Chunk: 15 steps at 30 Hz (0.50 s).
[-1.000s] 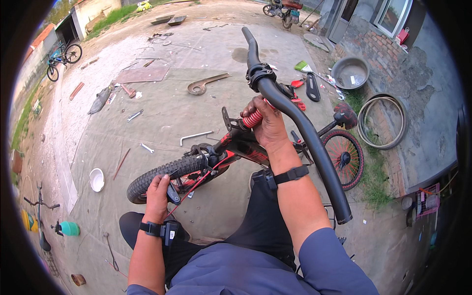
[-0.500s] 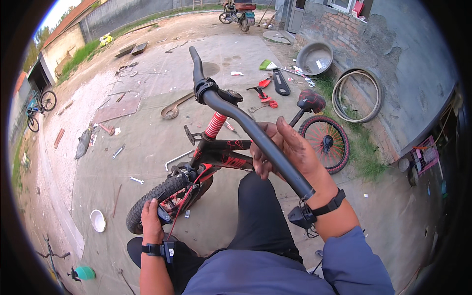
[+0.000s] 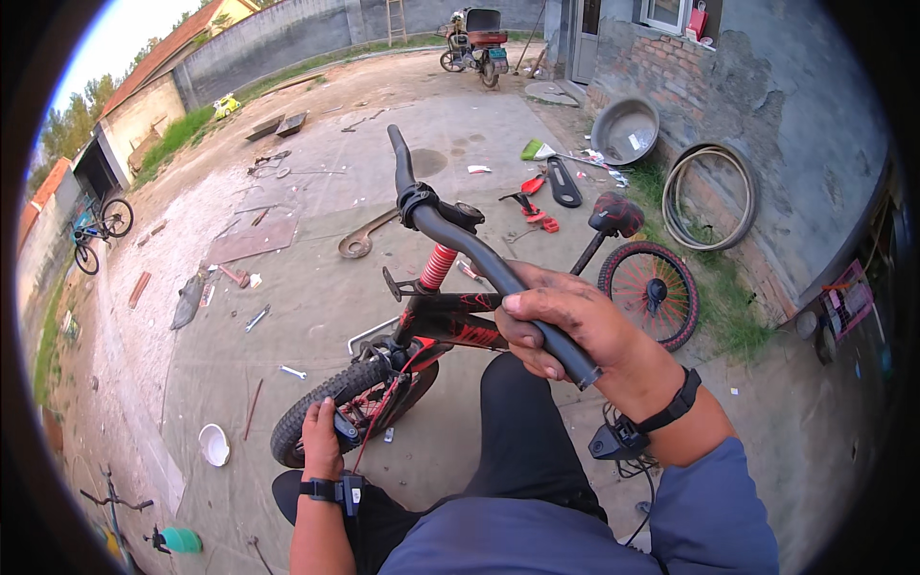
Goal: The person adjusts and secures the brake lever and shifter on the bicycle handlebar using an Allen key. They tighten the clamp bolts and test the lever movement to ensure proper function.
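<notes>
The right hand (image 3: 575,326) has its grip closed around the black handlebar (image 3: 479,254), which points toward 11 o'clock. At 7 o'clock, the left hand (image 3: 321,436) grips the bicycle's front tyre (image 3: 316,407).

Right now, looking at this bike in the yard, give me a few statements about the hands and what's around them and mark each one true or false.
1. The right hand grips the black handlebar near its end. True.
2. The left hand rests on the saddle. False: it is down at the front wheel, fingers at the tyre and hub; the saddle is untouched.
3. The bike frame is red and black, with a red coil spring. True.
4. The metal basin lies upside down on the rear wheel. False: it leans by the brick wall, apart from the rear wheel.
5. A loose tyre leans against the wall. True.
6. Both wrists are bare. False: each wears a black band.
</notes>
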### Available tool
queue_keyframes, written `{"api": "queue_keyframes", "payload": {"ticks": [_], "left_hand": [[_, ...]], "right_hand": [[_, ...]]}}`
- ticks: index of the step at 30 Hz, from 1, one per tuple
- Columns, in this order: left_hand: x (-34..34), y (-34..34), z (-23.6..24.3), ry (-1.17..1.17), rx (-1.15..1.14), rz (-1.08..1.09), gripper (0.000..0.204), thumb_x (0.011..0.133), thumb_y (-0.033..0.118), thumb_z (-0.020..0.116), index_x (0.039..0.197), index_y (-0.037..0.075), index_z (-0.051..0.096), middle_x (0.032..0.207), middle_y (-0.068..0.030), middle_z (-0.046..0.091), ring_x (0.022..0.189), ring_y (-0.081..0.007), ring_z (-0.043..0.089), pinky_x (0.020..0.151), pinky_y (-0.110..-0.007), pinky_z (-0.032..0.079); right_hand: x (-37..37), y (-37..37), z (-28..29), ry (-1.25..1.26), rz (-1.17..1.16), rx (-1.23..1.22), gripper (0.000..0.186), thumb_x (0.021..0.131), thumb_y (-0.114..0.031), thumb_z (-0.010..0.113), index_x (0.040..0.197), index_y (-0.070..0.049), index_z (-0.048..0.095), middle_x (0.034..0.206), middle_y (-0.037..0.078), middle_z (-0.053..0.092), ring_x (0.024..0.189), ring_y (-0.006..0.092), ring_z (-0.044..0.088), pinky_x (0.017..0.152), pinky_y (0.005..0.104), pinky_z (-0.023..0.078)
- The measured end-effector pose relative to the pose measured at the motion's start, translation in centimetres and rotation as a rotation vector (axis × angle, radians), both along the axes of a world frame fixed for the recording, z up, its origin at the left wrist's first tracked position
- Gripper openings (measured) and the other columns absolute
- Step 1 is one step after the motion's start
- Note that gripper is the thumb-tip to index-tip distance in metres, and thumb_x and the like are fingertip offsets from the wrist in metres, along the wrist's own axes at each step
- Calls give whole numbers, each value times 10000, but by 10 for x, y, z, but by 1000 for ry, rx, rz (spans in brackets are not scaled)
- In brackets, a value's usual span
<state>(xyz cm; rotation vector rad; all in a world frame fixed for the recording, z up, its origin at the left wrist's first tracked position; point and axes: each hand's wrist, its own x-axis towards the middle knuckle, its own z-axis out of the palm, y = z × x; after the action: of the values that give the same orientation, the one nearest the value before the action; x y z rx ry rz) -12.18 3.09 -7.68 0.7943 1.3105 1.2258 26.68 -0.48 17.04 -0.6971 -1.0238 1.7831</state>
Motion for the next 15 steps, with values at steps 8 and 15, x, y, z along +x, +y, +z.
{"api": "queue_keyframes", "payload": {"ticks": [8, 15], "left_hand": [[18, 0, 49, -233, -37, -93, 188, 1047, 187, 589, 1171, 47, 581, 843, -54, 651, 750, -187, 683, 683, -365, 618], [79, 78, 162, 77, 326, -258, 478, 916, 63, 725, 1352, 25, 531, 913, -48, 631, 774, -175, 649, 704, -323, 579]], "right_hand": [[4, -2, 13, -205, -31, -7, 390, 1002, -157, 592, 1317, 39, 471, 755, 62, 558, 449, 155, 534, 426, 290, 443], [6, -3, 9, -119, -2, 33, 382, 1015, -184, 584, 1281, 63, 465, 721, 63, 537, 456, 146, 533, 441, 277, 450]]}}
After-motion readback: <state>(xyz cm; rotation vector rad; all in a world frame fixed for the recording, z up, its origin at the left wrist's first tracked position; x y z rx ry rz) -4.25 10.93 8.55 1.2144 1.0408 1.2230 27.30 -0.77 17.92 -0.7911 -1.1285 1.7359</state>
